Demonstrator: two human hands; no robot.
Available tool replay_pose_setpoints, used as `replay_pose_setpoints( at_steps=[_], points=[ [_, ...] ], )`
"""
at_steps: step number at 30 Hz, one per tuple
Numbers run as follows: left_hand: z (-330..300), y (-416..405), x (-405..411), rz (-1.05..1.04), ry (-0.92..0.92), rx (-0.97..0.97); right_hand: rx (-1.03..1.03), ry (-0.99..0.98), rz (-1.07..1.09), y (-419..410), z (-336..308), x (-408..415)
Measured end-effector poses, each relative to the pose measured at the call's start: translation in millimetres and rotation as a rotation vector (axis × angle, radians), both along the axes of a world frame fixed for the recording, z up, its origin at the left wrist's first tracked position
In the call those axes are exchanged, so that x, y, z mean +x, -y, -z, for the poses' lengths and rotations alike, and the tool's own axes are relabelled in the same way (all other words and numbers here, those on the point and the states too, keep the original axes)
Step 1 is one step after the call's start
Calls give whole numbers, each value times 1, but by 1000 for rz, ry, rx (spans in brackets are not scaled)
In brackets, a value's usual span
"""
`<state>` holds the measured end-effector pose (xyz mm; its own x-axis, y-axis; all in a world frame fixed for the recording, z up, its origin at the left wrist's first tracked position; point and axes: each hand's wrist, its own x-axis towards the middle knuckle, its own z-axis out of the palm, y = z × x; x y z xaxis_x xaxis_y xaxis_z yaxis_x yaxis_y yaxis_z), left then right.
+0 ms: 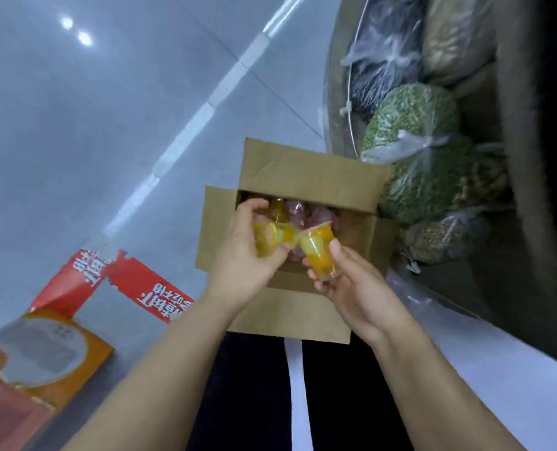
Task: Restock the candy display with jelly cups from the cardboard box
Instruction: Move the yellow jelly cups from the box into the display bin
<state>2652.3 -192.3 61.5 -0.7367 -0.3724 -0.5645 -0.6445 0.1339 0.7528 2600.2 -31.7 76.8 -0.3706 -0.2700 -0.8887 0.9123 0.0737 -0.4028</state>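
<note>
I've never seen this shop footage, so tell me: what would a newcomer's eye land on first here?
First the two hands at centre: the left hand and right hand each grip a yellow jelly cup above the open cardboard box on the floor. Next, the bags of green beans bulging from the bin at upper right, and the torn red carton at lower left.

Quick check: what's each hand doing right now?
Left hand: grips a yellow clear-plastic jelly cup above the open brown cardboard box.
Right hand: holds another yellow jelly cup.
</note>
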Motion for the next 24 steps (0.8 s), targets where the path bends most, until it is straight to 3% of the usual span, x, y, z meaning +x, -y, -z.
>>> replay_pose_setpoints(
  at_steps=[5,12,19,24],
  points=[
    [-199,38,-15,-13,-199,-152,-294,-140,-115,33,-187,-15],
    [-404,28,-55,217,-604,-327,-402,-532,-154,14,-387,-37],
    [-496,-69,-101,452,-791,-2,-177,-955,21,-75,-487,-40],
    [-532,-139,-134,646,-835,63,64,-1143,168,-146,-519,-43]
  ],
)
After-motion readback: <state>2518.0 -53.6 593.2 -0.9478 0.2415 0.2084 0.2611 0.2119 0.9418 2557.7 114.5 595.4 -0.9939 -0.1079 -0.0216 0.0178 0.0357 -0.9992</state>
